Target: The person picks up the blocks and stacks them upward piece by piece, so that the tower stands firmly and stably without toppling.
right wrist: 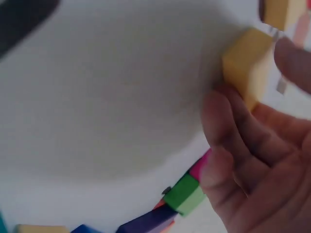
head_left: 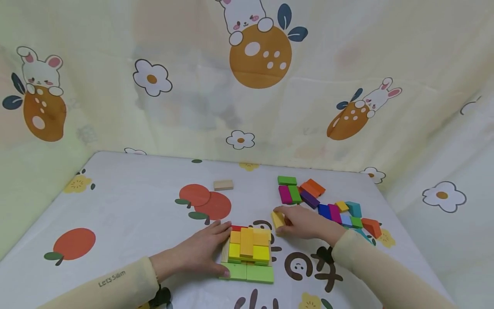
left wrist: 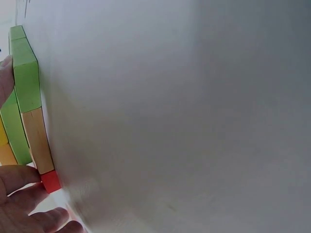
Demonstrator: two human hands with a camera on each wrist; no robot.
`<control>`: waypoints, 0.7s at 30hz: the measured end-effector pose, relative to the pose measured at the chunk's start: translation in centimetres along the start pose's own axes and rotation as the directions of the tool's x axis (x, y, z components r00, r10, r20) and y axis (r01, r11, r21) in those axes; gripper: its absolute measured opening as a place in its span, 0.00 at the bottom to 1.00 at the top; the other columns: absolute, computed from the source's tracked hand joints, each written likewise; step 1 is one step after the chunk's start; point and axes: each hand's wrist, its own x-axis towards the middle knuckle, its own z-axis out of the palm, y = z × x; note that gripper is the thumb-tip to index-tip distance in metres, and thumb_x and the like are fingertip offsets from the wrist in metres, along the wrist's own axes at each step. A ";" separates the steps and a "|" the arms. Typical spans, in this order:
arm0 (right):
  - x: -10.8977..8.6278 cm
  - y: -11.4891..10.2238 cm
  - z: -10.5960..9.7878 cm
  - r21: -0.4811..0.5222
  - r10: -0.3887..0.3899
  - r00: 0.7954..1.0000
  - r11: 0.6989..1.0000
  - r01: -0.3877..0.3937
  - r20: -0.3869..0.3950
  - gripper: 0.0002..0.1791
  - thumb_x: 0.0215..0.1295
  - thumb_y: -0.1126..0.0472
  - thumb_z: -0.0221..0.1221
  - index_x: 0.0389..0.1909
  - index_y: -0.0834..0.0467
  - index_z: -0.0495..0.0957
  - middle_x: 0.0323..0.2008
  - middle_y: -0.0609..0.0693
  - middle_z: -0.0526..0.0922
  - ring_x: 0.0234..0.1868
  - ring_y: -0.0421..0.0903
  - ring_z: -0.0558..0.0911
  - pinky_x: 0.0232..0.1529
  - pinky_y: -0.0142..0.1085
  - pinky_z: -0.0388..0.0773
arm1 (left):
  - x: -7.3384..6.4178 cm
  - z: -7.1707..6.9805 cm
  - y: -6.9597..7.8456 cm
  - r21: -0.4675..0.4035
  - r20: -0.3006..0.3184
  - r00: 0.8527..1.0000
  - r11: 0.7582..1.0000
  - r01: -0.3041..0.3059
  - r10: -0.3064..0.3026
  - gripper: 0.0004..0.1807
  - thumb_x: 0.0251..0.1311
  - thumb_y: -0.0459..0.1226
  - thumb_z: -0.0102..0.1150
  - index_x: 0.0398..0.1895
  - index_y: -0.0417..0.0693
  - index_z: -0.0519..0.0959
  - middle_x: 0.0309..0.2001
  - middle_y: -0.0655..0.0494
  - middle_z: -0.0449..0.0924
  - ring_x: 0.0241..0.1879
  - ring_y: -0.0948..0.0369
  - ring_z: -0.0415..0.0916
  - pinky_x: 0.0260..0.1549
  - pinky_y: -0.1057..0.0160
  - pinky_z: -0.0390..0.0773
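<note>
On the table stands a low stepped stack of wooden blocks [head_left: 247, 248], with light green at the front, yellow layers on top and red at the back. My left hand [head_left: 202, 249] rests along its left side, thumb at the front green block [left wrist: 27, 82] and fingers near the red block [left wrist: 51, 181] at the back. A bare wood block [left wrist: 38, 141] shows between them. Right of the stack, my right hand [head_left: 302, 222] pinches a yellow block [head_left: 278, 219] between thumb and fingers. The right wrist view shows that yellow block [right wrist: 247, 63] close to the table surface.
At the back right lie loose blocks in several colours, among them a green block [head_left: 287, 180], an orange block [head_left: 312, 187] and a purple block [head_left: 309, 199]. One plain wood block [head_left: 223, 185] lies alone farther back. A printed cloth [head_left: 193, 107] hangs behind the table.
</note>
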 end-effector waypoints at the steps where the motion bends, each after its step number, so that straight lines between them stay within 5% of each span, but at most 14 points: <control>1: -0.3 0.2 -0.1 0.018 -0.003 1.000 1.000 0.003 0.018 0.35 0.62 0.52 0.71 0.69 0.54 0.72 0.31 0.44 0.79 0.34 0.42 0.76 0.37 0.34 0.80 | 0.0 0.0 0.0 0.002 -0.001 1.000 1.000 -0.001 0.001 0.56 0.46 0.56 0.79 0.76 0.42 0.64 0.80 0.47 0.59 0.80 0.42 0.52 0.73 0.40 0.64; 14: -1.1 1.3 0.5 0.084 0.044 0.999 0.995 -0.045 0.015 0.38 0.55 0.56 0.76 0.66 0.57 0.73 0.35 0.45 0.80 0.35 0.42 0.76 0.40 0.35 0.83 | 0.0 0.1 0.1 -0.013 0.002 1.000 1.000 0.011 -0.011 0.56 0.46 0.55 0.79 0.76 0.43 0.65 0.80 0.48 0.59 0.80 0.42 0.51 0.73 0.39 0.64; 21: -2.7 0.0 -0.6 0.076 0.013 0.991 0.997 -0.003 -0.132 0.37 0.55 0.51 0.75 0.64 0.57 0.74 0.41 0.48 0.82 0.38 0.43 0.77 0.36 0.32 0.80 | 0.0 0.0 0.1 -0.009 0.004 1.000 1.000 0.012 -0.012 0.56 0.46 0.55 0.79 0.76 0.43 0.65 0.80 0.48 0.59 0.80 0.42 0.51 0.73 0.40 0.65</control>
